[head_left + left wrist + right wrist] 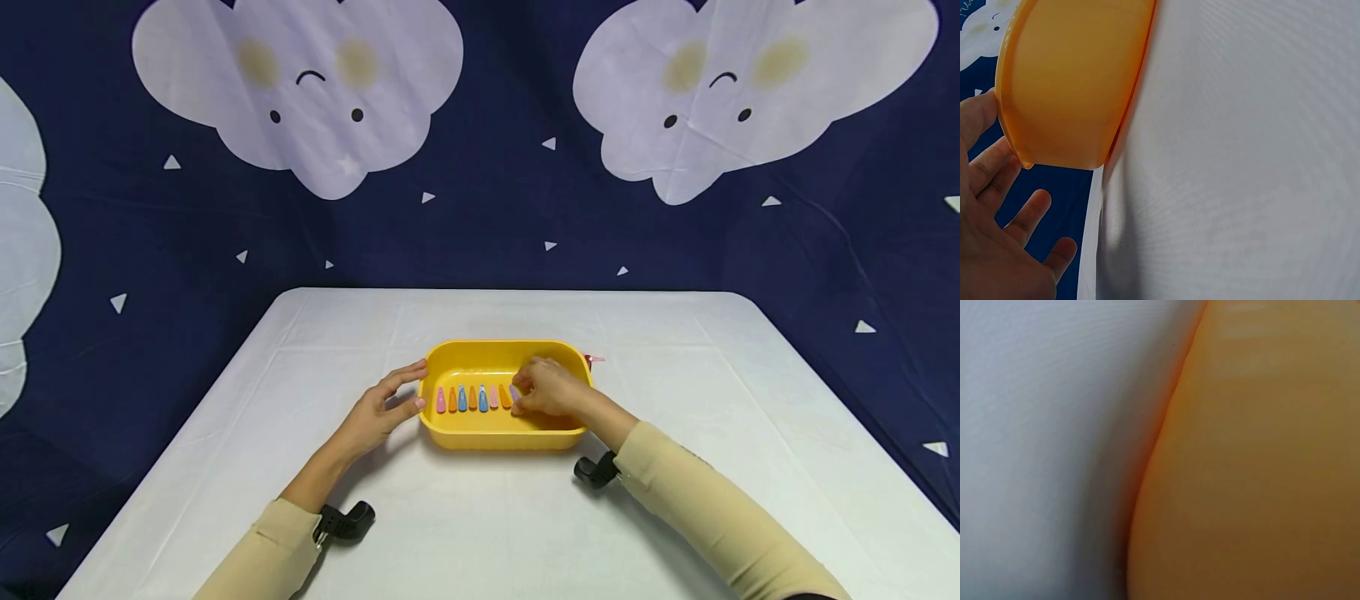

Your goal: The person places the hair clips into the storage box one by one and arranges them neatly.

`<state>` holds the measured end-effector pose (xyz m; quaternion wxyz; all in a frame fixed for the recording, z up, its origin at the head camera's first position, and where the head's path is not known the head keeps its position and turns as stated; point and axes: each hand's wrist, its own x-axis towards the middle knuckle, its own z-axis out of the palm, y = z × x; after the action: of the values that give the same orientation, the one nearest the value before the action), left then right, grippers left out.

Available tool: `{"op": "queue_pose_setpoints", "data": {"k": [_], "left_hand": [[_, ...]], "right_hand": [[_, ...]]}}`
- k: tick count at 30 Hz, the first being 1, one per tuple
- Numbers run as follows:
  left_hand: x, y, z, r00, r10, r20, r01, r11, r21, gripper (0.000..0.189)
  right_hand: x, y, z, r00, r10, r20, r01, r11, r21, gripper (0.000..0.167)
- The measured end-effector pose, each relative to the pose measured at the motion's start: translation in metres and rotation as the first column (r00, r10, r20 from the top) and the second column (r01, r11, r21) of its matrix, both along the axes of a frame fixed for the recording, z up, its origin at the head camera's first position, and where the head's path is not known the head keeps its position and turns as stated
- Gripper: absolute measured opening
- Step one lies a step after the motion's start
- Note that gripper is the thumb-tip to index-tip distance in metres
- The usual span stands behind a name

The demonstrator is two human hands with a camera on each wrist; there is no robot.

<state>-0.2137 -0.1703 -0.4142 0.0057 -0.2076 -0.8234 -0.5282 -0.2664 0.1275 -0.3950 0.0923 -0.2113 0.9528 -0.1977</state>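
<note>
A yellow plastic basin (480, 442) stands on the white table. Inside it, several snap hair clips in pink, orange and blue lie side by side in a row, among them a blue hair clip (483, 398). My right hand (551, 388) reaches into the basin over its right side and pinches a purple hair clip (514, 392) at the row's right end, thumb and forefinger at its two ends. My left hand (378, 414), fingers spread and relaxed, touches the basin's left rim with its fingertips. The right wrist view shows only the basin's wall (1254, 475) and tablecloth, without the hand.
Just behind the basin's right end, a small red and pink item (594, 359) partly shows. White cloth covers the table (480, 525). Beyond its far edge hangs a dark blue backdrop (495, 225) with clouds and small triangles.
</note>
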Motion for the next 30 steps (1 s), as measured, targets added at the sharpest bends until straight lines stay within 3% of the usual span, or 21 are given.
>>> {"op": "queue_pose_setpoints", "data": {"k": [8,16,30], "left_hand": [[0.000,0.000,0.000,1.000,-0.010,0.000,0.010,1.000,-0.005,0.045],[0.000,0.000,0.001,1.000,-0.002,0.015,0.002,1.000,-0.008,0.045],[-0.001,-0.001,0.000,1.000,-0.001,0.010,0.001,1.000,-0.006,0.045]], "right_hand": [[0.001,0.000,0.003,0.999,-0.043,0.033,0.045,0.998,-0.054,0.048],[0.002,0.002,0.010,0.997,-0.075,-0.032,0.072,0.992,-0.099,0.042],[0.005,0.022,0.045,0.992,-0.100,-0.073,0.083,0.974,-0.210,0.046]]}}
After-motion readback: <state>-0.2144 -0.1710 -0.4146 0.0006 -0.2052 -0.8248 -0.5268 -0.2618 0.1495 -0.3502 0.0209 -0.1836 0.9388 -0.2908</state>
